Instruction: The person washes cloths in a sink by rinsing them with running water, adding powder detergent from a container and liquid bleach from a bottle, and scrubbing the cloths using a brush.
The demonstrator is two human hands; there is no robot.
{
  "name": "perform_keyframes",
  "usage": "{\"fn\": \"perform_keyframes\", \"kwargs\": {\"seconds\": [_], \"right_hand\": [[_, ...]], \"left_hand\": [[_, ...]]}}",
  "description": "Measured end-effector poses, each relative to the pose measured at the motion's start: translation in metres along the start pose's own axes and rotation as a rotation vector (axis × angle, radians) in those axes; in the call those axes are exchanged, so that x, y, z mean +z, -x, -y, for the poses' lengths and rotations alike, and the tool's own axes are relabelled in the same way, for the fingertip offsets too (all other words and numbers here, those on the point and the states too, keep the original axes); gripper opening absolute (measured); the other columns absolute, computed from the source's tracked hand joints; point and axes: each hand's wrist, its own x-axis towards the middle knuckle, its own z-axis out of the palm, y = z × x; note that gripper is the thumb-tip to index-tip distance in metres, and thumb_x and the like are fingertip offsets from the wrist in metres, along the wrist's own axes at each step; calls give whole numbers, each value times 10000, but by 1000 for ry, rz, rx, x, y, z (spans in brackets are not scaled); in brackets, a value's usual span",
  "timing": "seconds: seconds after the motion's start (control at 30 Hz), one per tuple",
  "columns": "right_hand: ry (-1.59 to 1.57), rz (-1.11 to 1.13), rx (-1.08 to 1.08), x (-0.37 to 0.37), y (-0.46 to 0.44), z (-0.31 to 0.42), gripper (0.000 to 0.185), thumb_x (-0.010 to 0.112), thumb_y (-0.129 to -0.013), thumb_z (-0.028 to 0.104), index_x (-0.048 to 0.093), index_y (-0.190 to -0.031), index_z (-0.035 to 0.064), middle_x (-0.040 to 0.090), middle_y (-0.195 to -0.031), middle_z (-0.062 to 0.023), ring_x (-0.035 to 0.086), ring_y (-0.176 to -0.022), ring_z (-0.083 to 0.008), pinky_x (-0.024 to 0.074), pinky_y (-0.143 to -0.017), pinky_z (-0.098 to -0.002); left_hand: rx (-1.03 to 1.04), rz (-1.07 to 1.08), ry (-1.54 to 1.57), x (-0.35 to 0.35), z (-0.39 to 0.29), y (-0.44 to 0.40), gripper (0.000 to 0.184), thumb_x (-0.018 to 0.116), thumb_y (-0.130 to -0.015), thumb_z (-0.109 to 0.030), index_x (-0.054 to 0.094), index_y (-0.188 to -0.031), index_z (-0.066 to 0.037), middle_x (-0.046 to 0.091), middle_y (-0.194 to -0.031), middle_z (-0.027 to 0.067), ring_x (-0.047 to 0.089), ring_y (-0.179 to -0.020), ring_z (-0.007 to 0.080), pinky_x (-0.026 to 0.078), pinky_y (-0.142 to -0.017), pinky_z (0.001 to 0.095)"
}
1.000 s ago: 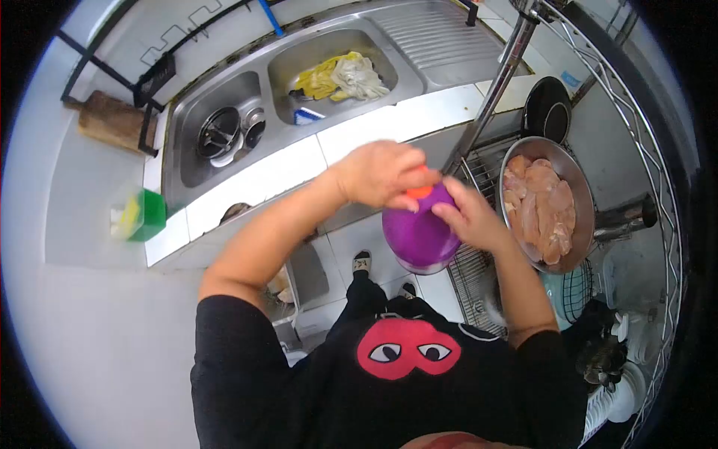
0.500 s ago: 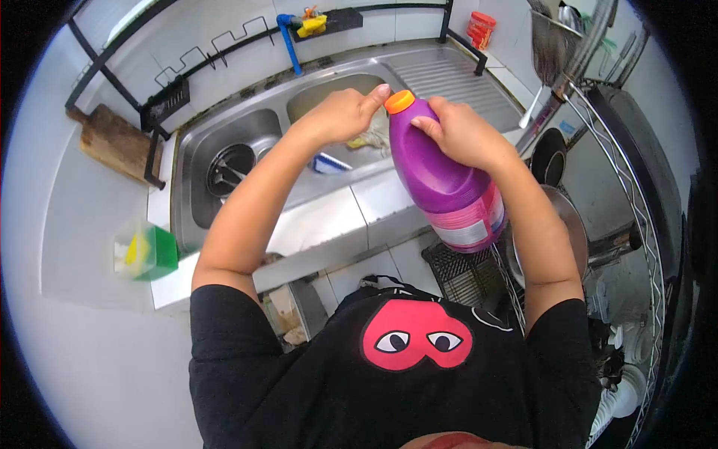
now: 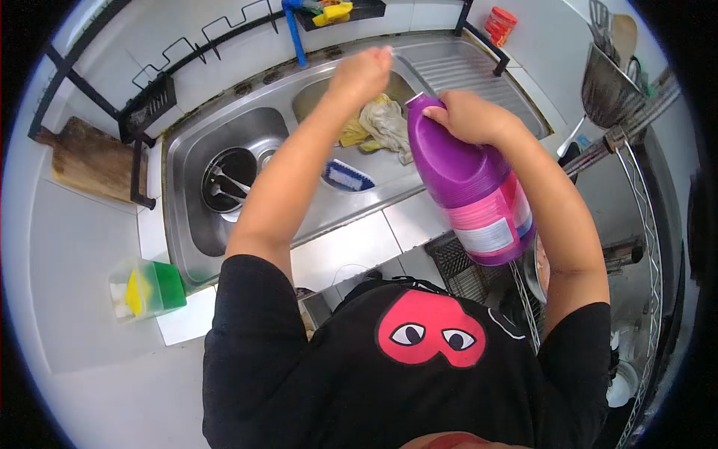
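Gripping the purple bottle (image 3: 452, 168) just below its neck, the right hand (image 3: 471, 118) holds it tilted above the front edge of the tiled bench (image 3: 351, 251). Lower body: pink label (image 3: 467, 217) with a pale text panel, print too small to read, and a blue patch at one side. Upper body: plain purple, tapering to a pale, uncapped mouth (image 3: 416, 99) directed toward the steel sink (image 3: 262, 123). Left hand (image 3: 363, 76): raised over the sink, apart from the bottle, fingers curled; whether it holds anything cannot be told.
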Motion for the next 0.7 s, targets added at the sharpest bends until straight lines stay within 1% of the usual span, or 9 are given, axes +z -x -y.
{"fn": "perform_keyframes", "kwargs": {"seconds": [0.03,0.13,0.23,0.33,0.4,0.53,0.6,0.67,0.7], "right_hand": [[0,33,57,-3,-4,3,460,488,-865,385,564,-1011,-45,591,-972,-263,577,-917,-385,439,-806,-441],[12,96,215,-11,-18,6,484,478,-873,391,557,-1035,-57,587,-1001,-262,581,-934,-362,437,-818,-429],[80,65,112,0,-50,-20,458,471,-882,372,571,-933,-72,620,-723,-218,615,-633,-329,475,-632,-416],[190,160,122,8,-82,-37,473,483,-874,382,570,-933,-79,623,-748,-222,615,-657,-337,475,-639,-413],[211,237,180,9,-93,-38,479,489,-869,387,572,-930,-81,624,-763,-218,616,-684,-337,474,-645,-416],[270,405,306,-4,-106,-21,475,494,-866,388,577,-903,-78,622,-751,-203,617,-686,-325,471,-644,-419],[298,391,259,1,-119,-33,480,491,-869,392,573,-874,-80,614,-696,-190,611,-629,-309,471,-616,-415],[288,417,241,1,-130,-42,491,484,-874,402,567,-859,-82,597,-613,-174,602,-565,-299,467,-582,-407],[303,426,242,1,-135,-42,491,485,-874,404,568,-866,-80,597,-610,-173,605,-574,-301,467,-577,-406]], "left_hand": [[-34,-30,13,-7,15,-5,470,297,-909,-398,575,-845,-24,599,-855,228,558,-828,422,433,-754,470],[-103,37,107,-16,55,5,540,319,-907,-449,597,-767,-8,602,-770,209,580,-772,357,437,-701,406],[-99,56,186,6,105,38,514,365,-899,-461,608,-785,-22,600,-738,185,580,-720,305,437,-680,369],[-221,107,211,3,116,85,502,380,-903,-444,593,-782,-6,586,-699,158,556,-669,259,431,-653,354],[-277,157,182,-1,132,110,509,382,-904,-444,589,-780,4,566,-655,132,533,-621,225,426,-619,338],[-439,146,318,-21,146,152,477,392,-911,-412,577,-772,5,491,-582,54,469,-546,144,384,-533,292],[-524,91,347,-32,147,168,454,394,-915,-395,572,-766,-5,448,-560,18,433,-521,111,356,-501,273],[-558,73,356,-36,157,180,443,394,-916,-396,568,-766,-18,436,-553,7,424,-517,104,347,-494,271],[-572,65,360,-38,162,184,437,394,-917,-396,566,-766,-24,430,-549,1,420,-515,100,343,-490,270]]}}
